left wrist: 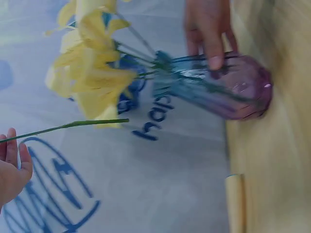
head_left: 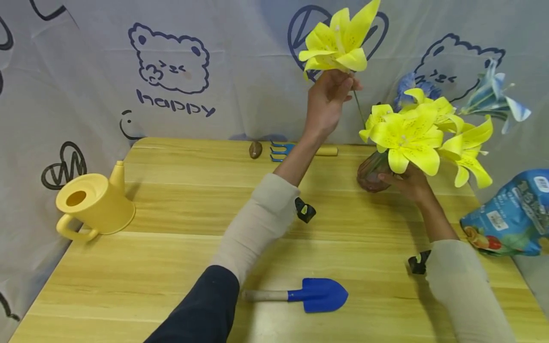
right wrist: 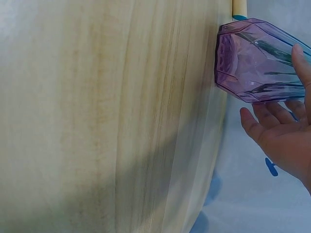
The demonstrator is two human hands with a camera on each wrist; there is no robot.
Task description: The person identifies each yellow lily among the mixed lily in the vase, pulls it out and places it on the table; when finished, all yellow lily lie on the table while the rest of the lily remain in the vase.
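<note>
A single yellow lily (head_left: 336, 45) is held up by my left hand (head_left: 327, 105), which pinches its green stem just below the bloom. In the left wrist view the lower end of that stem (left wrist: 97, 123) hangs free beside the vase. My right hand (head_left: 409, 185) grips a faceted glass vase (right wrist: 243, 60), purple at the base and bluish towards the neck. Its thumb lies on the near side and the fingers reach round the other. Several yellow lilies (head_left: 405, 138) stand in the vase, with blue flowers (head_left: 493, 97) behind them; their blooms partly hide the right hand in the head view.
A yellow watering can (head_left: 96, 205) stands at the table's left. A blue hand rake (head_left: 280, 151) and a brown stone-like object (head_left: 255, 150) lie along the back edge. In front is a blue trowel (head_left: 323, 295). A blue bag (head_left: 510, 214) stands at the right, and a curtain hangs behind.
</note>
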